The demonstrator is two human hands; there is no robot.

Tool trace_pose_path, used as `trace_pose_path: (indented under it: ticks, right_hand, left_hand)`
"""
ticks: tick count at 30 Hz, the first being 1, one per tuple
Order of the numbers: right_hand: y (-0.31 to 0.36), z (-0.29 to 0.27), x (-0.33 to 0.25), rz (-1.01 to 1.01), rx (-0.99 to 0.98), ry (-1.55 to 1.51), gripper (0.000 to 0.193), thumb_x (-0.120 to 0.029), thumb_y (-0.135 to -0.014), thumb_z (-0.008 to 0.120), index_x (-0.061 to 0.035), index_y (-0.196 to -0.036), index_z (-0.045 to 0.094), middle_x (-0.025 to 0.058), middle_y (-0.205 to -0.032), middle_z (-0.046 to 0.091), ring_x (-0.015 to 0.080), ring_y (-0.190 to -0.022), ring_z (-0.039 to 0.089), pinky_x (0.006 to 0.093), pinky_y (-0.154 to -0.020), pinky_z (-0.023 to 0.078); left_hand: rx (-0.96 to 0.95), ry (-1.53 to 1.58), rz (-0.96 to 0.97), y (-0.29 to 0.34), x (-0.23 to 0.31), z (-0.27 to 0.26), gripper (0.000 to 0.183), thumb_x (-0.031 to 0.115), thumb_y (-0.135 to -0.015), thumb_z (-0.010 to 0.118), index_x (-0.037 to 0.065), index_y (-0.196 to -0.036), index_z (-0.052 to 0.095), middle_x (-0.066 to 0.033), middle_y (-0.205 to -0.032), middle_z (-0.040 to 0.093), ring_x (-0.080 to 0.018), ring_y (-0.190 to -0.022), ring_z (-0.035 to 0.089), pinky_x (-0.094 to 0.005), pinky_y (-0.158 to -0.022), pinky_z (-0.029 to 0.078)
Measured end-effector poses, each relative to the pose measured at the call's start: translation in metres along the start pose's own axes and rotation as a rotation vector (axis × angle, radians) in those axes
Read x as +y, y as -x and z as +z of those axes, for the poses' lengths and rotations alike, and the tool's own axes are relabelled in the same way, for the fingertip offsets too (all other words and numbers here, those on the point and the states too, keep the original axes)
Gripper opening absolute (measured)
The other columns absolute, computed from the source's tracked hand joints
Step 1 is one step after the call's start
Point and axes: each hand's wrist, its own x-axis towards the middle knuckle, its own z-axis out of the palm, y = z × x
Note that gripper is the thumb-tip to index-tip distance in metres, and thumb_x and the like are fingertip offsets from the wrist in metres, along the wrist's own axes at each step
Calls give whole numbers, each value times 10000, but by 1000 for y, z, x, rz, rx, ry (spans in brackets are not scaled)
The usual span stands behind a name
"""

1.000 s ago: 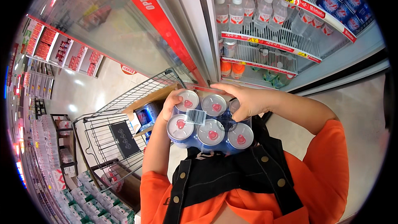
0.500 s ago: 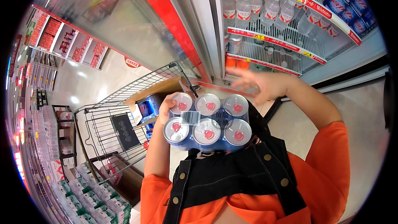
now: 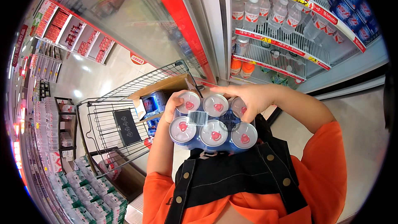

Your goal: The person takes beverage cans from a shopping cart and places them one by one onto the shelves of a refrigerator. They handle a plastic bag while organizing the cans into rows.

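Against the front of my black apron is a shrink-wrapped pack of blue cans [image 3: 213, 126], silver lids up, with red pull tabs and a barcode sticker. My left hand [image 3: 172, 108] is closed around its left end, thumb at the far left can. At the far right corner, my right hand [image 3: 253, 97] grips the pack: its thumb lies over a can lid and its fingers reach along the far edge, partly out of sight. A wire shopping cart [image 3: 110, 120] stands to the left, with a cardboard box [image 3: 166, 85] and blue cans [image 3: 155, 102] in it.
A fridge with wire shelves [image 3: 282, 43] stands at the far right, holding clear bottles [image 3: 251, 13] and blue packs [image 3: 348, 10]. Its glass door [image 3: 124, 20], edged in red, hangs wide to the left. Wrapped bottle packs [image 3: 89, 191] are stacked at the near left.
My right hand has come down and left from the air beside the fridge onto the pack's far right corner. The pack sits slightly further right in view; my left hand keeps its hold.
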Motion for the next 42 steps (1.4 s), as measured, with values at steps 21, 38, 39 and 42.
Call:
trace_pose_path:
  ticks: [21,38,39,42]
  right_hand:
    - [-9,40,61,-57,809,-1041,523,-320,-872,512,-23,-1287,397,100,-1220,492,190,-1113,475,308,-908,394]
    - [-83,-25,84,-422,259,-943,554,-175,-514,567,38,-1025,554,155,-977,604,252,-877,595,341,-829,472]
    - [-84,-22,75,-445,234,-911,560,-178,-507,575,35,-1024,556,149,-969,606,251,-873,596,337,-825,472]
    - [-81,-14,46,-485,184,-773,576,-188,-489,602,23,-1023,561,134,-967,598,245,-893,589,324,-828,462]
  left_hand:
    - [688,425,163,42,-80,10,334,267,-741,432,-5,-894,553,-120,-839,603,-229,-768,589,-337,-713,488]
    - [314,-500,672,59,-45,37,502,455,-870,450,-22,-875,605,-122,-853,601,-203,-845,558,-319,-749,435]
    - [520,-606,874,46,-36,20,450,410,-874,463,-17,-873,606,-123,-887,612,-194,-866,562,-315,-769,436]
    - [414,-310,480,5,15,4,549,488,-836,469,33,-1138,521,-103,-1167,528,-228,-1038,504,-399,-910,395]
